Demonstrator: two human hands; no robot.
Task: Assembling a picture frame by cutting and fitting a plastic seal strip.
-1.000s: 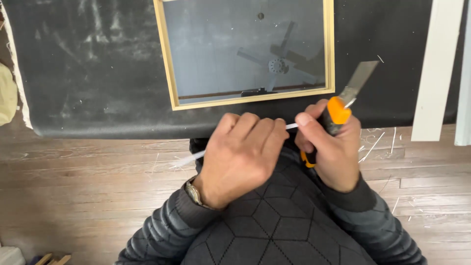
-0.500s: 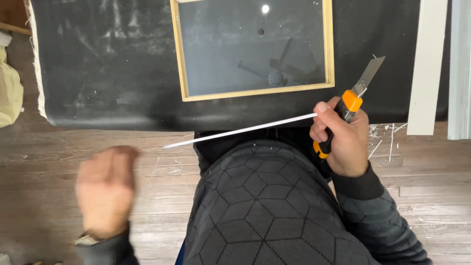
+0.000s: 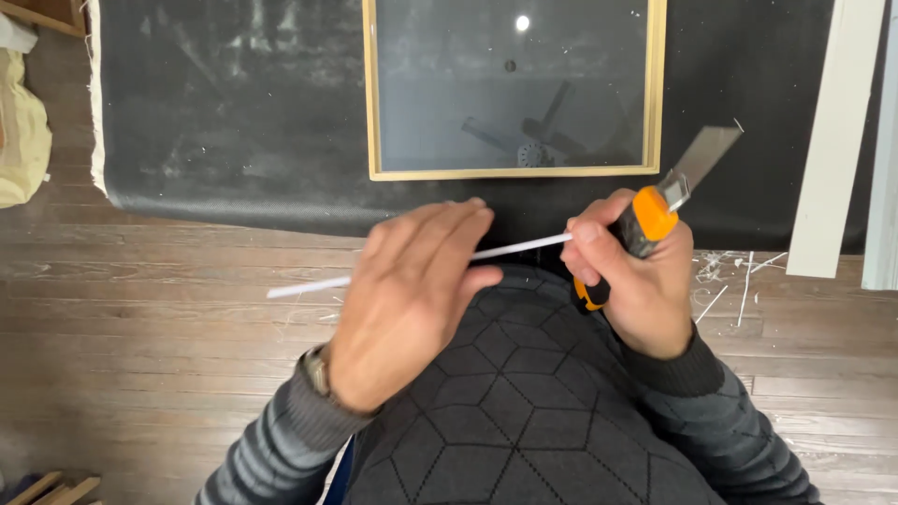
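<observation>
While the right hand (image 3: pixel 636 281) keeps its grip on both the orange utility knife (image 3: pixel 655 210), blade extended up and to the right, and one end of the thin white strip (image 3: pixel 309 286), I see the left hand (image 3: pixel 412 295) has swung back in from the low left where it hung half a second ago. It now crosses in front of the strip's middle, fingers extended and loosely together, but I cannot tell whether they actually close on the strip or only cover it. The strip stays level above my lap, its free end pointing left over the wooden floor (image 3: pixel 140 365). So the work is back to two hands near the strip. Ahead lies a black mat (image 3: pixel 234 122) carrying a wood-framed glass panel (image 3: pixel 513 84); a white board (image 3: pixel 832 150) leans at the right, with pale shavings (image 3: pixel 730 271) scattered just below the mat's edge. Nothing stands between the hands and the strip.
</observation>
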